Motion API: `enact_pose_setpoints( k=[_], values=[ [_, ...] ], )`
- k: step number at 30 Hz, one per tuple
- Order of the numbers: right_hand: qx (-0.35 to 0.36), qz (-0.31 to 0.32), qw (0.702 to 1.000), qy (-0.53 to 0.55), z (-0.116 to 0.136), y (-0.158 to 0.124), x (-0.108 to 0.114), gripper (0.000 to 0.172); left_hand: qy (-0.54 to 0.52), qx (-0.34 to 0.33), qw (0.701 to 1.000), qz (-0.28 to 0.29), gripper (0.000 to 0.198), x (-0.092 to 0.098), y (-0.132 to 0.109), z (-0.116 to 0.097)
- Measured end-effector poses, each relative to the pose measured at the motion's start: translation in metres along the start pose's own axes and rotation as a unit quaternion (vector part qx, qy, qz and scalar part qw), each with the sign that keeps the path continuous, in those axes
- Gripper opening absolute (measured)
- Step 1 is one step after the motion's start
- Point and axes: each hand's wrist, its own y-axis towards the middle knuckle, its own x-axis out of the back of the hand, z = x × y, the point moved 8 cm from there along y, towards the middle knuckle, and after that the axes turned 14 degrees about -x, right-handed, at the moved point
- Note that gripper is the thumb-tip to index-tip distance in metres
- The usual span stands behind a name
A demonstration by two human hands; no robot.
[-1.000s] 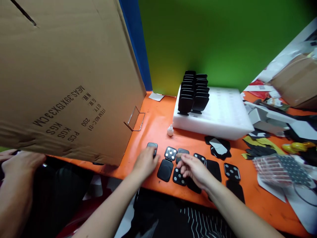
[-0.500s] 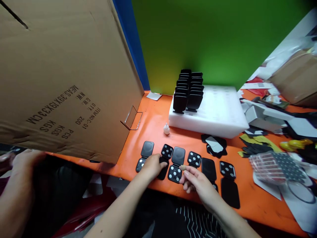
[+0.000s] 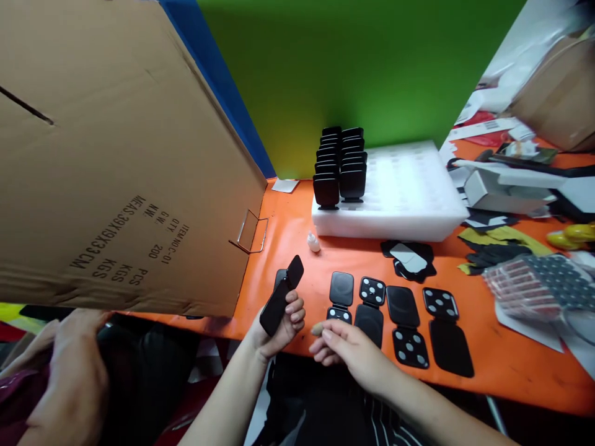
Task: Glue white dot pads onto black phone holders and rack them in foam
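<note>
Lifted off the orange table, the hinged black case, light and rigid, sits edge-gripped in my left hand; my right hand pinches a small tan piece.

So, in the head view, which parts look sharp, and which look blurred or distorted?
Head view: the left hand and its black hinged case are sharp; the cardboard box bends from wide-angle distortion; the clutter at far right is soft; lighting is even, shadows faint.

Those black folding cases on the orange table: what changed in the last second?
The left hand picked one black case off the table and holds it raised. The right hand drew back, pinching a small tan piece. The other cases and foam tray stayed put.
</note>
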Motion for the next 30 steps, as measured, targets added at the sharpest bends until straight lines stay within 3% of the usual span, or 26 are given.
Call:
enact_pose_setpoints(
  k=[2,3,5,7,12,16,20,25,28,30],
  values=[
    [0.005,0.012,1.0,-0.024,0.003,0.001,-0.008,0.036,0.136,-0.025,0.99,-0.008,0.021,0.006,0.004,-0.002],
    [0.007,0.011,0.999,-0.039,0.004,0.001,-0.008,0.036,0.247,-0.04,0.968,-0.01,0.026,0.011,0.006,-0.004],
    [0.01,-0.006,0.997,-0.083,0.002,-0.001,-0.004,0.034,0.464,-0.063,0.883,-0.011,0.036,0.02,0.01,-0.011],
    [0.013,-0.043,0.989,-0.143,-0.003,-0.009,0.007,0.032,0.59,-0.073,0.804,-0.006,0.037,0.025,0.016,-0.013],
    [-0.019,-0.108,0.955,-0.276,-0.022,-0.039,0.033,0.025,0.697,-0.074,0.713,0.005,0.026,0.027,0.033,-0.002],
    [-0.043,-0.155,0.931,-0.327,-0.032,-0.06,0.049,0.023,0.76,-0.062,0.647,0.001,0.029,0.024,0.043,0.003],
    [-0.045,-0.203,0.906,-0.369,-0.036,-0.07,0.061,0.023,0.797,-0.056,0.602,-0.002,0.034,0.025,0.046,0.0],
    [-0.039,-0.211,0.889,-0.405,-0.043,-0.079,0.065,0.021,0.834,-0.072,0.547,0.008,0.027,0.019,0.043,-0.003],
    [-0.046,-0.248,0.879,-0.405,-0.057,-0.101,0.088,0.023,0.826,-0.118,0.551,0.013,0.025,0.008,0.037,-0.006],
    [-0.054,-0.334,0.862,-0.377,-0.072,-0.13,0.121,0.026,0.814,-0.146,0.562,0.017,0.025,0.004,0.03,-0.01]
  ],
)
